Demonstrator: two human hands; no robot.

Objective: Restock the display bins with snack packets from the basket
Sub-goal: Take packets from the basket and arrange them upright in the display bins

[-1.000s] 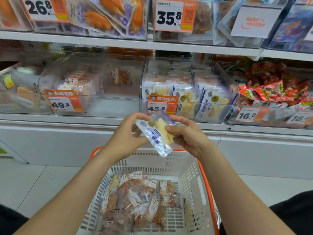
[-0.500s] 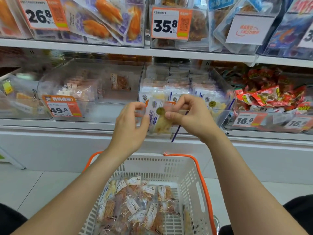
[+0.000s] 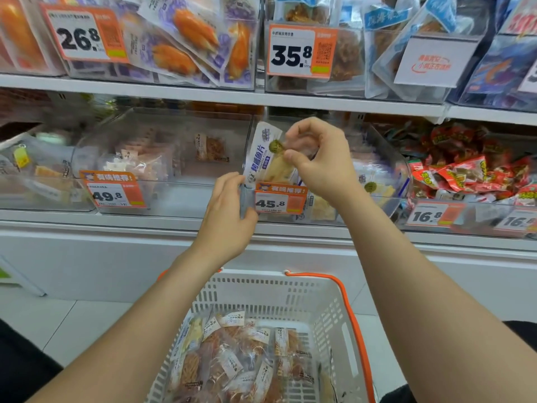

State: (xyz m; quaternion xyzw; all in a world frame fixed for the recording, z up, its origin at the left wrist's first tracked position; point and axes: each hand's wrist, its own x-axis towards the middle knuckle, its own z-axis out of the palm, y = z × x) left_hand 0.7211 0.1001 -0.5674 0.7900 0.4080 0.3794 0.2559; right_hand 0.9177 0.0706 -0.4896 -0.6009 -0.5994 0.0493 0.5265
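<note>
Colour log: shelf front and basket.
Snack packet [image 3: 267, 158]: white, blue lettering, green round spot, pale yellow contents. Basket [image 3: 261, 292]: white slotted lattice, orange handle [image 3: 313, 275]. Price tags [image 3: 280, 198]: orange and white, black numerals. Red packets [image 3: 462, 174]: yellow print.

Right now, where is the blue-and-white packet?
Head view, centre: the right hand pinches the packet above the 45.8 price tag, at the clear bin's left end, whose corner the left hand grips.

The 45.8 tag [image 3: 280, 198] sits on the clear bin [image 3: 389, 164]. Left of it is the 49.8 tag [image 3: 113, 190], and right of it the 16.8 tag [image 3: 433, 216]. Above it hangs the 35.8 tag [image 3: 300, 52], with the 26.8 tag [image 3: 84, 36] up-left. The snack packet [image 3: 263, 158] just above it shows blue Chinese print.
</note>
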